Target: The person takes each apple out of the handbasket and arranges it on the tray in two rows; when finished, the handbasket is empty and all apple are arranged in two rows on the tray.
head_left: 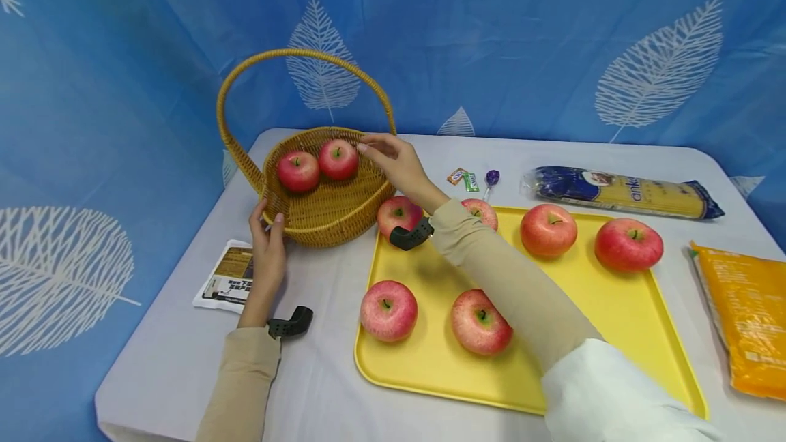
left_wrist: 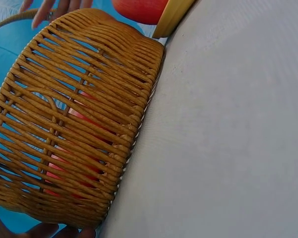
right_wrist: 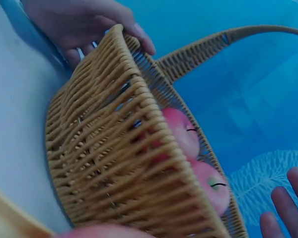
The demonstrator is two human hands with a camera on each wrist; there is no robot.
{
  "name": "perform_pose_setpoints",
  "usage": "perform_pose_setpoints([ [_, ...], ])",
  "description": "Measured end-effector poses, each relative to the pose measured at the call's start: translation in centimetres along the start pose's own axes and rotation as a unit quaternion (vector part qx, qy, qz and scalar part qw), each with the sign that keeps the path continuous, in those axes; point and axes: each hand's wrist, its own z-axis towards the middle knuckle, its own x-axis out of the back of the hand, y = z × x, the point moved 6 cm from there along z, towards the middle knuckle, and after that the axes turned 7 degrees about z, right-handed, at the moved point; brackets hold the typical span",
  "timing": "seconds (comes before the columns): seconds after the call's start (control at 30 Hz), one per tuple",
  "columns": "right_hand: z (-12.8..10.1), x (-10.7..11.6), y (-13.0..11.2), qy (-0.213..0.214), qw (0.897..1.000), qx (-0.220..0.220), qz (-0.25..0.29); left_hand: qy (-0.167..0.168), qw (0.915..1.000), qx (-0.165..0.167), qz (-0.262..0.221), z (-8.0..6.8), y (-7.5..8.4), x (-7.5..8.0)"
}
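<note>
A wicker basket [head_left: 331, 213] with a tall hoop handle stands on the table at the left. Two red apples [head_left: 298, 170] [head_left: 338, 159] lie in it, also visible through the weave in the right wrist view [right_wrist: 181, 131]. My left hand [head_left: 269, 220] grips the basket's near left rim, fingers curled over it [right_wrist: 84, 29]. My right hand [head_left: 371, 149] hovers over the basket's right rim beside the right apple, fingers relaxed and holding nothing. A yellow tray [head_left: 614, 305] to the right carries several more red apples, one [head_left: 399, 215] close to the basket.
A long pasta packet [head_left: 620, 193] lies behind the tray and an orange packet [head_left: 746, 312] at the far right. Small sweets [head_left: 463, 179] and a lollipop [head_left: 491, 178] lie behind the tray. A printed leaflet [head_left: 230, 278] lies under my left wrist.
</note>
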Motion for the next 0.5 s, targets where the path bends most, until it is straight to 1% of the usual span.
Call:
perform_pose_setpoints([
  [0.07,0.3,-0.6,0.5,-0.006,1.000,-0.013,0.010,0.000,1.0000,0.001,-0.001,0.0,0.0,0.0],
  [0.17,0.8,-1.3,1.2,-0.005,0.999,-0.034,0.035,-0.001,1.0000,0.002,-0.005,0.0,-0.1,0.1],
  [0.37,1.7,-2.9,2.3,-0.023,0.992,-0.071,0.102,0.003,1.0000,-0.003,-0.002,0.0,0.0,0.2],
  [0.43,1.8,-3.4,2.5,-0.028,0.990,-0.081,0.113,0.005,1.0000,-0.005,0.000,0.0,-0.1,0.2],
  [0.5,2.1,-3.8,2.7,-0.026,0.989,-0.089,0.114,0.005,1.0000,-0.004,0.000,0.0,-0.3,0.2],
])
